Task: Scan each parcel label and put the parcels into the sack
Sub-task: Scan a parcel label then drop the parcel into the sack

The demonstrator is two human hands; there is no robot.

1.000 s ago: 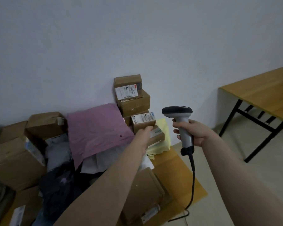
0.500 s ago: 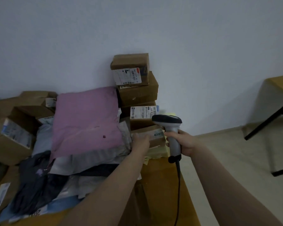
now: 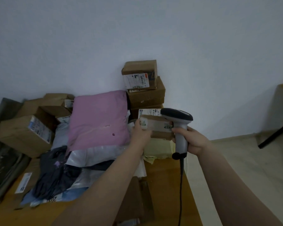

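Note:
My left hand (image 3: pixel 140 132) grips the left end of a small brown cardboard parcel (image 3: pixel 158 128) with green-printed tape, held just above a pale yellow mailer (image 3: pixel 158 148). My right hand (image 3: pixel 192 139) is closed around the grey handle of a barcode scanner (image 3: pixel 178 128), whose dark head sits right over the parcel's right end. Its cable hangs down past the table edge. Behind stands a stack of brown boxes (image 3: pixel 145 93) with white labels. A pink mailer (image 3: pixel 98 119) lies to the left. No sack can be picked out for certain.
Several brown boxes (image 3: pixel 24 134) and grey, dark and blue mailers (image 3: pixel 59 173) cover the wooden table (image 3: pixel 163 176). A loose white label (image 3: pixel 24 182) lies at the front left. Another table's edge and black leg (image 3: pixel 274 136) stand at the right, over pale floor.
My left hand has lifted the small parcel off the pile and brought it nearer. The scanner in my right hand has moved in beside it. My view has shifted left.

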